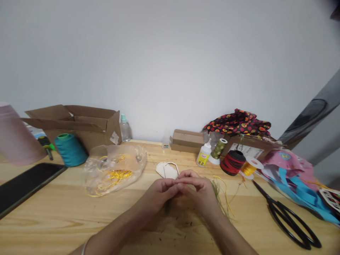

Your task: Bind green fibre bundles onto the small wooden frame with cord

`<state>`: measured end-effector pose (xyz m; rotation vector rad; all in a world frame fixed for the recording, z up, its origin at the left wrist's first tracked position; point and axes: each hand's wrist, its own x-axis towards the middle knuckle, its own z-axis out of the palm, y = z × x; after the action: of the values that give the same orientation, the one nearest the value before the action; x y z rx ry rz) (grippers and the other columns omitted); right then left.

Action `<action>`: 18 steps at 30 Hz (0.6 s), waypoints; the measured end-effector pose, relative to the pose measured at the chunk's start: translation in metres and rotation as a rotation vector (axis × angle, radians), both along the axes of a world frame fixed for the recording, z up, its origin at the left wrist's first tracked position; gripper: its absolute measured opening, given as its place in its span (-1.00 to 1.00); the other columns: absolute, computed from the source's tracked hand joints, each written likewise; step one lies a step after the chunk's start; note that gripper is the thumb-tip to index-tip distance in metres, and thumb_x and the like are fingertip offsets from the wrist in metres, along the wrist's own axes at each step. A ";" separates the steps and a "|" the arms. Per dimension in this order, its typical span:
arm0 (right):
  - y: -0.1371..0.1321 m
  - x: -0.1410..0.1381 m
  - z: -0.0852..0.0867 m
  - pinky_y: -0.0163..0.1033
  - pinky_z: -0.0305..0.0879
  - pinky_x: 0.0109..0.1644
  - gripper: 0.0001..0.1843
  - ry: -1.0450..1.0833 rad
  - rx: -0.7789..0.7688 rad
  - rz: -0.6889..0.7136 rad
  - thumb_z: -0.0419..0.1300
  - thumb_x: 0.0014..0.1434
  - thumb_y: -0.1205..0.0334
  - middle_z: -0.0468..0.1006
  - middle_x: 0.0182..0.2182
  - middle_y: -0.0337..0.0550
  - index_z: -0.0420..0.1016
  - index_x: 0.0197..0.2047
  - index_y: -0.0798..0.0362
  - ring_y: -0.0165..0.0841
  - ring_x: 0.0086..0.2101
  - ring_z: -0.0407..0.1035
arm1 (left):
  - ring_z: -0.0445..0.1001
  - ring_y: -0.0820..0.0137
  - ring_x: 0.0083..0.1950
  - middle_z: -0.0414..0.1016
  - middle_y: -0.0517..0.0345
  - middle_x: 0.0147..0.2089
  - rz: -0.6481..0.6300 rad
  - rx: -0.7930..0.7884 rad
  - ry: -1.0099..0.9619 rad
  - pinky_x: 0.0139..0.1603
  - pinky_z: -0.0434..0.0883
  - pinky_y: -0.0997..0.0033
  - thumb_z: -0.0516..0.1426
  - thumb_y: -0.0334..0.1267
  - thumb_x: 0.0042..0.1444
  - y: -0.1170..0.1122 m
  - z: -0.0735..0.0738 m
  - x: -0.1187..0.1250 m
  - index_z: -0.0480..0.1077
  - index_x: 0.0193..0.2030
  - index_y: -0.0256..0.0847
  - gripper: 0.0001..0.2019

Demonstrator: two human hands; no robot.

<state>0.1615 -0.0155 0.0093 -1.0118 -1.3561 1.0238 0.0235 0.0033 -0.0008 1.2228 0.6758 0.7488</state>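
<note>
My left hand (163, 191) and my right hand (198, 189) meet above the table, fingertips pinched together. Whatever they pinch is too small or too hidden to name. Just beyond the fingers lies a flat pale piece (166, 170) with a dark line or cord across it, partly covered by my right hand. Beside my right hand, a bunch of olive-green threads (219, 194) and a yellow cord (226, 193) rest on the wood.
Left are a clear bag of yellow cord (117, 173), a teal thread cone (70, 150), an open cardboard box (79, 131) and a phone (29, 184). Right are a glue bottle (204, 156), a red-black spool (232, 163), black scissors (287, 216) and blue ribbon (300, 193).
</note>
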 end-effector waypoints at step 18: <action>-0.001 0.008 -0.006 -0.22 0.12 -0.34 -0.89 -0.596 0.427 -0.167 0.17 0.01 0.26 0.44 -0.53 -0.18 0.53 -0.43 -0.08 -0.33 -0.44 0.24 | 0.21 0.51 -0.48 0.32 0.23 -0.55 0.155 -0.074 -0.124 -0.39 0.17 0.54 0.14 -0.14 -0.08 0.004 0.003 -0.003 0.39 -0.53 -0.31 -0.77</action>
<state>0.1691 -0.0169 0.0035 -1.1171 -1.8343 0.2784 0.0209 0.0077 0.0027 1.0557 0.6953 0.9129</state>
